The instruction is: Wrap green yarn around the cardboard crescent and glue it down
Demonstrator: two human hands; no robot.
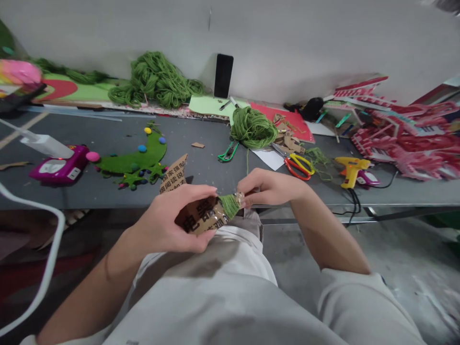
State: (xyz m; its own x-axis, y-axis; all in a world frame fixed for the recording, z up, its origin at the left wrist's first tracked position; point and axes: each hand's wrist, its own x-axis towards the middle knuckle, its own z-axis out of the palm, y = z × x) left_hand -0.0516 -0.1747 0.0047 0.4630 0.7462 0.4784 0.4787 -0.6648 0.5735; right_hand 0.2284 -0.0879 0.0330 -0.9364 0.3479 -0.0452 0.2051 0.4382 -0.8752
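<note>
My left hand [172,220] grips a folded piece of printed brown cardboard [201,216], its thumb below and fingers above. Near its right end the cardboard is wrapped with green yarn [229,205], and shiny clear patches show beside the wrap. My right hand [264,188] is closed at that wrapped end, fingers pinched together; whether they hold yarn or the cardboard tip is hidden. A strand runs up from near my right hand to a green yarn ball [252,127] on the grey table [201,177].
Red-and-yellow scissors [299,165], a green box cutter [229,151] and a yellow glue gun [351,170] lie on the table. A green decorated felt piece [134,160] and purple device [61,165] are left. A phone [223,75] leans on the wall; pink pieces [406,139] pile right.
</note>
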